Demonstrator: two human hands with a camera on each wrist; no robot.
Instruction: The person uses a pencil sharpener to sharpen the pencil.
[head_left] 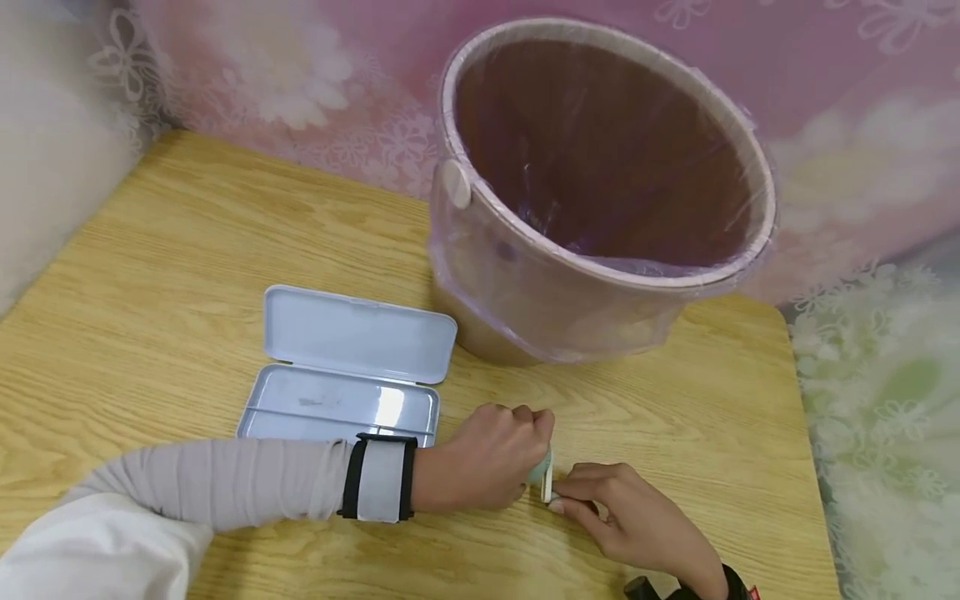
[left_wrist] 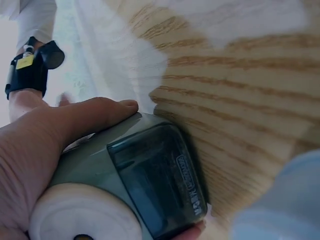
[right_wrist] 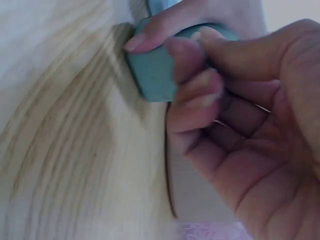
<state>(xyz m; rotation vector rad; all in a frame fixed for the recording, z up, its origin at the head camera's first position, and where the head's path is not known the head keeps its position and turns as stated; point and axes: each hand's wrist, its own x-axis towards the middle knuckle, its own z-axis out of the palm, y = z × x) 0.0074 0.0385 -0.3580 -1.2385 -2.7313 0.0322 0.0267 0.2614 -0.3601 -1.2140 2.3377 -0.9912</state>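
Left hand (head_left: 483,458) has its grip wrapped round a green sharpener (right_wrist: 155,77), probably to keep it steady, while the right hand (head_left: 633,515) pinches the end of its cream arm (head_left: 547,483), which I'd guess is the crank. The sharpener's down at the desk (head_left: 360,554), between both hands, right of the open pale-blue case (head_left: 360,333). Cream side points at the right hand; long axis maybe runs left-right, but fingers cover most of it.

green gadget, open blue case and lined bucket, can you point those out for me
Green gadget (left_wrist: 152,180): left wrist view, on its dark clear panel.
Open blue case (head_left: 360,335): head view, inside of its lid.
Lined bucket (head_left: 588,315): head view, outer wall, through the liner.
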